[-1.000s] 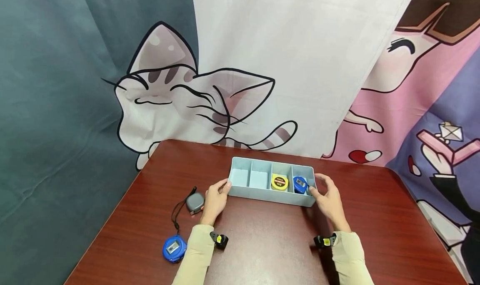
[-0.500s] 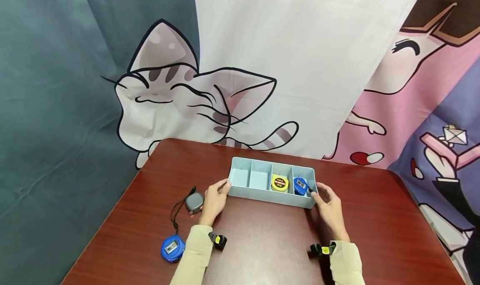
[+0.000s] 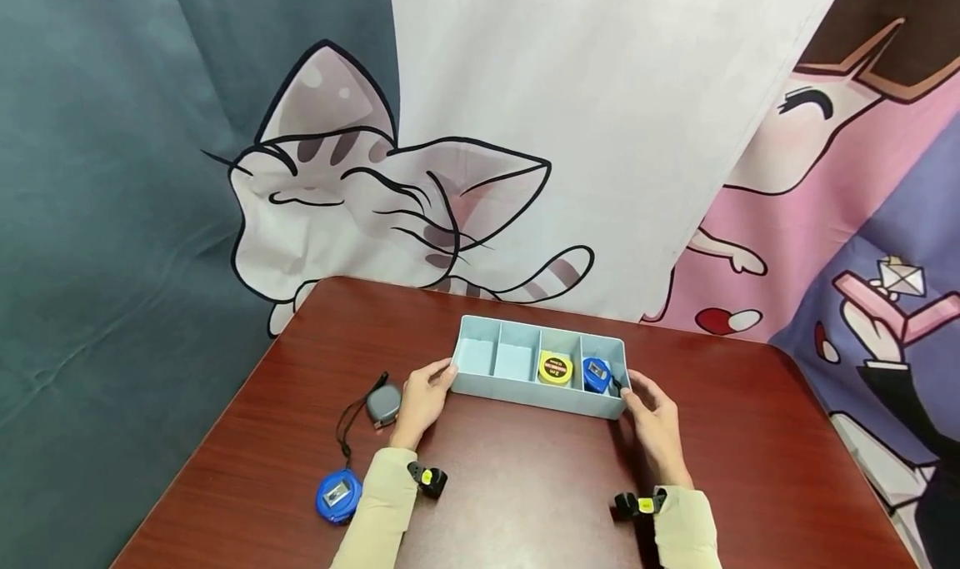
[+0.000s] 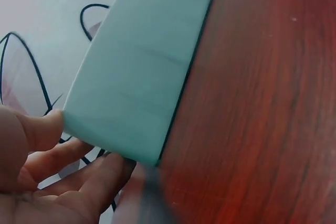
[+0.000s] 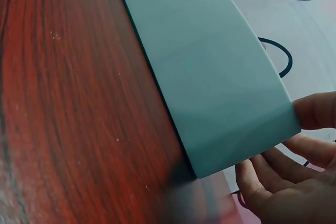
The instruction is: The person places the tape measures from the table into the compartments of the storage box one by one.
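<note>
fingers and thumb of the left hand [image 3: 422, 401] grip the left end of the pale blue box [image 3: 534, 394]; those of the right hand [image 3: 657, 426] grip its right end. holding both ends presumably keeps the long box level and steady. the box is at the far side of the table [image 3: 517, 481]; whether its base bears fully on the wood cannot be told. partitioning appears to keep contents apart: a yellow tape measure [image 3: 555, 369] lies third from the left, a blue tape measure [image 3: 596, 374] rightmost. a grey tape measure [image 3: 384, 405] lies near the left hand, a second blue tape measure [image 3: 338, 496] beside the left sleeve [image 3: 381, 502]. contents show in the head view only; both wrist views show the plain front wall and fingers curled at the ends.
</note>
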### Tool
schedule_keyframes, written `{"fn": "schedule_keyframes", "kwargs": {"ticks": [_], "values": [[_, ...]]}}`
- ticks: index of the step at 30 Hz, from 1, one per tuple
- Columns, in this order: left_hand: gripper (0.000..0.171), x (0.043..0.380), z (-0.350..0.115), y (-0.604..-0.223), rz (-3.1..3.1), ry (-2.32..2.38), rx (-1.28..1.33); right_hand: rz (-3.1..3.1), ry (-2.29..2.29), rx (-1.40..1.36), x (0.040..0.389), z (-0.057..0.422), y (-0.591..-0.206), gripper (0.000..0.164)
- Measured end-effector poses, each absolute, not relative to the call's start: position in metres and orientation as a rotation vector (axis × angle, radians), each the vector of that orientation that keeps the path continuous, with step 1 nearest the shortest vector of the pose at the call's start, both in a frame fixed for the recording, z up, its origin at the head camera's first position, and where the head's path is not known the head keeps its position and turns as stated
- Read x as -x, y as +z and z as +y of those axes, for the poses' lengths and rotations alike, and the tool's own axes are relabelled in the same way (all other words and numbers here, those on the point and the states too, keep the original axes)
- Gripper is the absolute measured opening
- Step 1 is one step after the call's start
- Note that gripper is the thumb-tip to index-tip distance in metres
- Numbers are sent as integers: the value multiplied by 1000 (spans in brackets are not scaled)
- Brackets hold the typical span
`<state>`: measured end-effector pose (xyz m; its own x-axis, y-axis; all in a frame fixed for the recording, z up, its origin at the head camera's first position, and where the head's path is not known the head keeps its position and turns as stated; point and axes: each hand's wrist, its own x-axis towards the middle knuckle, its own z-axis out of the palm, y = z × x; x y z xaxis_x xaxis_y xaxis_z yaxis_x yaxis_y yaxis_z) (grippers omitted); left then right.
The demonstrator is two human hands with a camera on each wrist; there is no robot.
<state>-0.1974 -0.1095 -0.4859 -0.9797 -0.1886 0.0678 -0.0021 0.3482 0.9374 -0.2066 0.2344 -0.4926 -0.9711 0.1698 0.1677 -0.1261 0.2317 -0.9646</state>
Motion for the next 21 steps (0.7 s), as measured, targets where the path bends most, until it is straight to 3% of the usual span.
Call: {"fn": "schedule_keyframes", "kwargs": {"ticks": [21], "values": [[37,196,-107,-480,-2427,-1767,-250,-2327,1740,51,205,237,-498,37]]}}
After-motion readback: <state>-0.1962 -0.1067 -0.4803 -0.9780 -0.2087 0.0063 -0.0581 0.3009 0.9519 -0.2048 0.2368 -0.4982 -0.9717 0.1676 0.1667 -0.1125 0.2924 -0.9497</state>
